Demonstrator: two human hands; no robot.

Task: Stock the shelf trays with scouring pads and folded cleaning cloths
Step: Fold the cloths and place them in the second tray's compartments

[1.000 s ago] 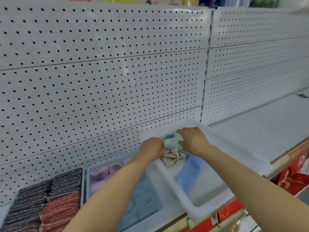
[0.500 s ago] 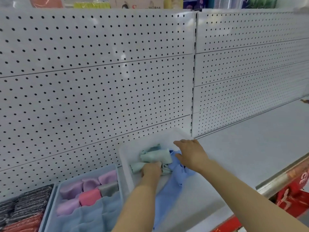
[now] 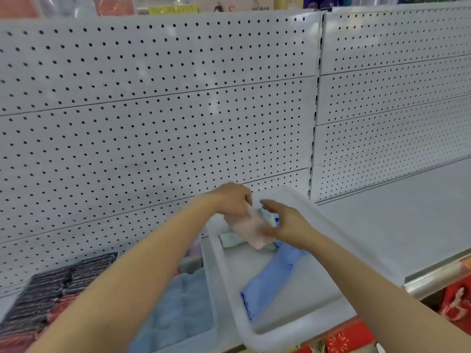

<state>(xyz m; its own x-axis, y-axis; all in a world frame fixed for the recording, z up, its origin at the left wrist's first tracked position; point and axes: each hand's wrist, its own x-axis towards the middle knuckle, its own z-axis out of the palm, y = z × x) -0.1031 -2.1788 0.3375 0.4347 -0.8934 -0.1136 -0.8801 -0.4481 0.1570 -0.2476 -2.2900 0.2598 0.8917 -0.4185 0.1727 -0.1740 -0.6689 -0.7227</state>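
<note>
Pink folded cloth (image 3: pixel 251 229): sitting over the white plastic tray (image 3: pixel 328 225), soft, light, floppy.
Left hand (image 3: pixel 233 200): gripping its upper end.
Right hand (image 3: pixel 285 222): fingers straight, steadying its side.
Hold: probably pinching along the fold.

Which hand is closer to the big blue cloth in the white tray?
The right hand. It hovers just above the upper end of the blue cloth in the white tray. The left hand is farther back and left, gripping a pink cloth.

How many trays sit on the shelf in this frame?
3: a white tray at right, a cloth tray left of it, a scouring-pad tray far left. Others may lie out of view.
</note>
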